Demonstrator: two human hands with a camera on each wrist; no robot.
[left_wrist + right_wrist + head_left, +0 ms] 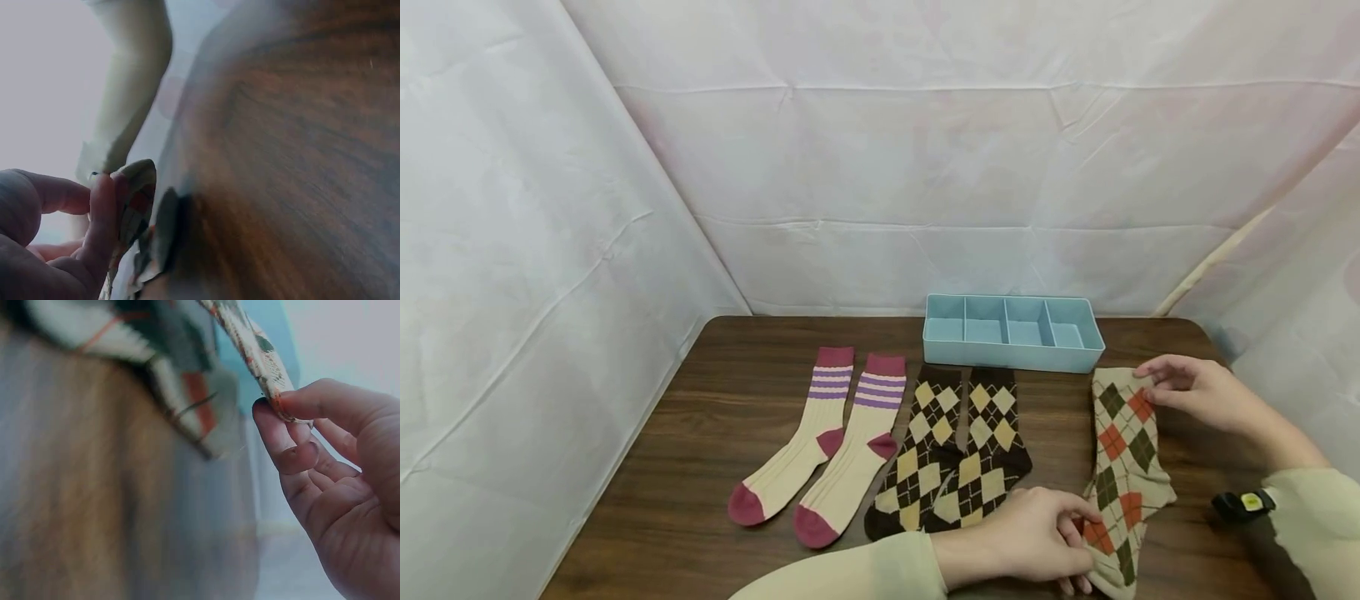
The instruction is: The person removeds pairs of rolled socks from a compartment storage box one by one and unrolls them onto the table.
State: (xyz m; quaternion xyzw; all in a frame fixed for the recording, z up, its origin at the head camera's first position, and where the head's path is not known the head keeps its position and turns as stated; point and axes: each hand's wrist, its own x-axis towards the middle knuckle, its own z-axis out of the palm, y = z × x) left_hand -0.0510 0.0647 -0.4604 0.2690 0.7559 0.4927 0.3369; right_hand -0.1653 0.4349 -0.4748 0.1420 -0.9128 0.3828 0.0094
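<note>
At the right of the head view, beige argyle socks [1118, 467] with orange and green diamonds overlap each other on the table. My right hand [1206, 396] pinches the top sock's edge by the cuff between thumb and fingertips. Down near the toe end, my left hand [1037, 537] grips the same sock with thumb and fingers. In the left wrist view the sock edge [137, 194] stands up off the wood beside my fingers. The right wrist view shows the pinched edge [269, 369] lifted, with another argyle layer [209, 412] lower down.
Two dark brown argyle socks [992, 433] lie side by side left of the beige ones. Farther left are two cream socks [850, 458] with maroon toes and purple stripes. A blue four-compartment box [1011, 357] stands at the table's back edge. White cloth [880, 167] hangs behind.
</note>
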